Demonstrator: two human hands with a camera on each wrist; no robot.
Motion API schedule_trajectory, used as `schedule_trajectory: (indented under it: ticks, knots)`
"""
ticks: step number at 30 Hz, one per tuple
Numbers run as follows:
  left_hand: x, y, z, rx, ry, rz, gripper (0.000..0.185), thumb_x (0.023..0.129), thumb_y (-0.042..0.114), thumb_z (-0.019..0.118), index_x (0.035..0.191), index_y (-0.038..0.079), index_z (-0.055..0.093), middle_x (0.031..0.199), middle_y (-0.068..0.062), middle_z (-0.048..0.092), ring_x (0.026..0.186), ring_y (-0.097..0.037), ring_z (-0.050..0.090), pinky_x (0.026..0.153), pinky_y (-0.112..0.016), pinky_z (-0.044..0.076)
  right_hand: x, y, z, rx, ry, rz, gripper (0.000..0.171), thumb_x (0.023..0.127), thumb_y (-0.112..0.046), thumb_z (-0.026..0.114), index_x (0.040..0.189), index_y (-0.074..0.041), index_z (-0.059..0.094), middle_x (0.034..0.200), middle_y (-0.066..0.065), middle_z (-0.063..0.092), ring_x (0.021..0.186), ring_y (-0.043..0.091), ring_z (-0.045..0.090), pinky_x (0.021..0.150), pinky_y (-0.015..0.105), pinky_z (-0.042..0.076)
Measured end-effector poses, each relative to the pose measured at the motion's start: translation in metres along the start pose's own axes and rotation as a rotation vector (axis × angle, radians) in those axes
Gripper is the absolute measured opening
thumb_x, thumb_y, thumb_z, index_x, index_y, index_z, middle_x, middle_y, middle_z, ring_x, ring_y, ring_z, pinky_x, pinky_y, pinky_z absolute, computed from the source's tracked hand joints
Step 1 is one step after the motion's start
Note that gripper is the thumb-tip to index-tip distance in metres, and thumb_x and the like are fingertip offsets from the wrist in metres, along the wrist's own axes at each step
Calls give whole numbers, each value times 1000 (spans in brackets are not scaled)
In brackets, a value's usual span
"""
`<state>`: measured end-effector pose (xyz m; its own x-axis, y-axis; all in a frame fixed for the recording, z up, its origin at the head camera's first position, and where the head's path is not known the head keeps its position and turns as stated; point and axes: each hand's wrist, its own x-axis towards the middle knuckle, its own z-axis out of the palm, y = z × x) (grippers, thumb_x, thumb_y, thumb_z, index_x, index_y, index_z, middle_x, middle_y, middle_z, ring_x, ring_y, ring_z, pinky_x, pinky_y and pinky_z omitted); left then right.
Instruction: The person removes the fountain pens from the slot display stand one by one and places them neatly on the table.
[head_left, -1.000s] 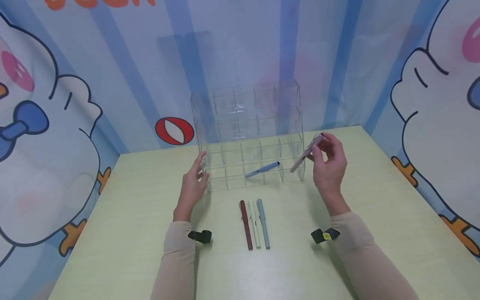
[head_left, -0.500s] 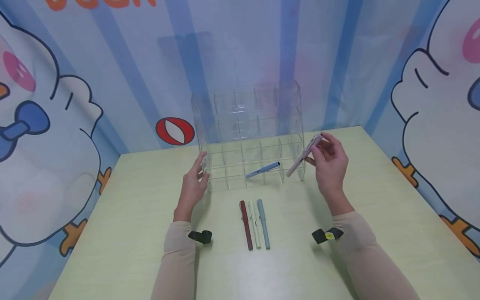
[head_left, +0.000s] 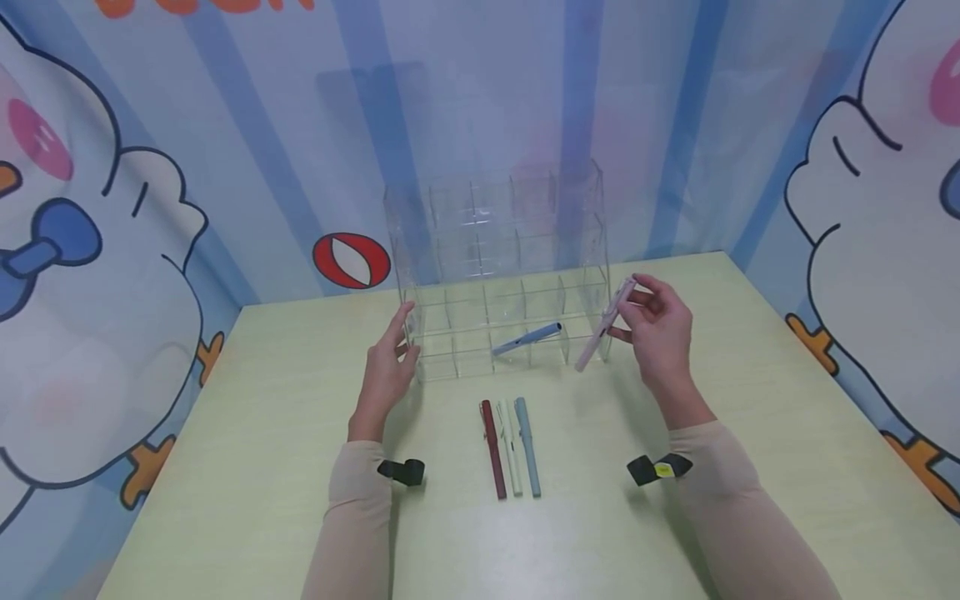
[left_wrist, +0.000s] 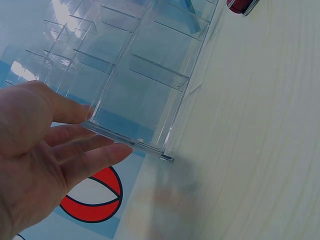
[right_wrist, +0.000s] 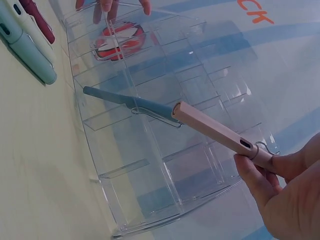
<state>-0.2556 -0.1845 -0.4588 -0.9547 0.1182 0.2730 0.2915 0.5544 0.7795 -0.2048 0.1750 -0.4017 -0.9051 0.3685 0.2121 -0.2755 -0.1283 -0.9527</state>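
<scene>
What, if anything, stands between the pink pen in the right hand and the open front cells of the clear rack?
Nothing visible does. The right hand pinches the pink pen by its upper end, its lower tip at the right front of the rack. The blue pen lies in a cell to the left, apart.

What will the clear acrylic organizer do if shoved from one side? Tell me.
The clear organizer looks stiff, thin-walled and probably light. Tall and stepped, it may slide or tip on the smooth table. The left hand braces its side, likely steadying it.
</scene>
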Motion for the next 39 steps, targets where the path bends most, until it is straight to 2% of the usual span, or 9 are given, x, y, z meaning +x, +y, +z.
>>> schedule_trajectory:
  ticks: [6, 16, 30, 35, 39]
  knots:
    - [0, 0, 0, -3, 0, 0, 75, 98, 0, 58, 157, 35, 30, 150, -23, 45, 125, -41, 56, 99, -51, 49, 1, -1, -2, -36, -45, 99, 42, 96, 6, 60, 136, -2, 53, 106, 9, 58, 88, 12, 65, 67, 30, 61]
    - [1, -2, 0, 10, 5, 13, 73, 99, 1, 59, 157, 35, 30, 151, -22, 44, 125, -40, 56, 99, -50, 50, 4, 1, -10, -192, -186, 259, 48, 101, -2, 56, 148, 0, 43, 116, 16, 55, 92, 13, 64, 75, 33, 60]
    - [0, 0, 1, -7, 9, 29, 74, 98, -1, 58, 157, 34, 30, 148, -26, 45, 123, -43, 57, 96, -53, 51, 7, 8, -14, -305, -389, 417, 51, 101, 3, 51, 150, 2, 38, 132, 26, 51, 94, 17, 66, 79, 36, 60]
    - [0, -1, 1, -10, 4, 22, 74, 98, 0, 58, 157, 35, 30, 149, -26, 45, 124, -42, 57, 96, -52, 51, 7, 14, -16, -327, -472, 459, 51, 100, 0, 53, 148, 7, 38, 127, 25, 54, 96, 18, 65, 82, 38, 60]
    - [0, -2, 1, -13, 1, 19, 75, 98, -1, 58, 157, 35, 30, 148, -26, 45, 123, -42, 57, 96, -52, 51, 8, 20, -18, -316, -521, 503, 49, 100, 1, 53, 146, 10, 38, 117, 20, 59, 92, 16, 65, 80, 36, 60]
